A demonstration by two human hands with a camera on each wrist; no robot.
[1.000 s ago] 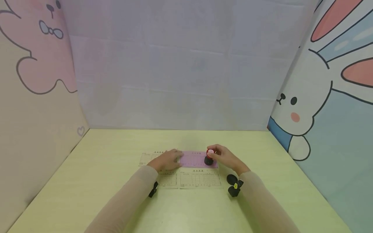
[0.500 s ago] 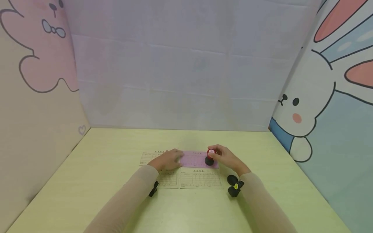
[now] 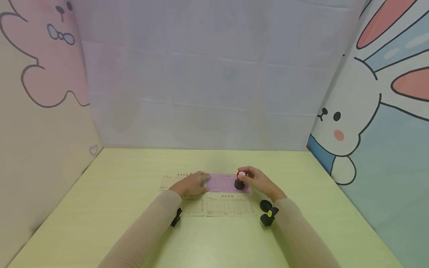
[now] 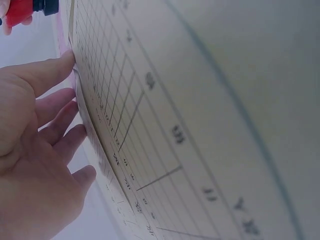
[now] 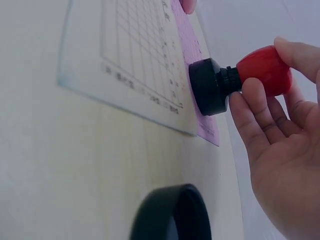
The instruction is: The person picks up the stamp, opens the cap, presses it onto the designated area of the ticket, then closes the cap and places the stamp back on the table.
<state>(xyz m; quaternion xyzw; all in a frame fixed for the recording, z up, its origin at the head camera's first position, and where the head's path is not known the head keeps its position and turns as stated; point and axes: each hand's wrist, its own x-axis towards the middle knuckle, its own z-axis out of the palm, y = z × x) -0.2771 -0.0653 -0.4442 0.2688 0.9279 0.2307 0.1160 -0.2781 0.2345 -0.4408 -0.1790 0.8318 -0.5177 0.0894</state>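
Note:
My right hand [image 3: 259,181] grips the red knob of a round stamp [image 5: 265,70]; its black base [image 5: 206,87] stands on the right end of a pink printed slip [image 3: 221,182]. In the right wrist view the thumb and fingers wrap round the knob and the base sits flat against the slip. My left hand [image 3: 192,184] rests with extended fingers at the pink slip's left end, over a pale slip [image 3: 169,182]. In the left wrist view the fingertips [image 4: 67,60] touch the paper edges.
More pale slips with printed grids [image 3: 229,206] lie in front of the pink one. A black round piece [image 3: 266,206] is beside the right wrist, and shows as a curved black rim [image 5: 172,212] in the right wrist view. Patterned walls [image 3: 365,130] border the table [image 3: 214,242].

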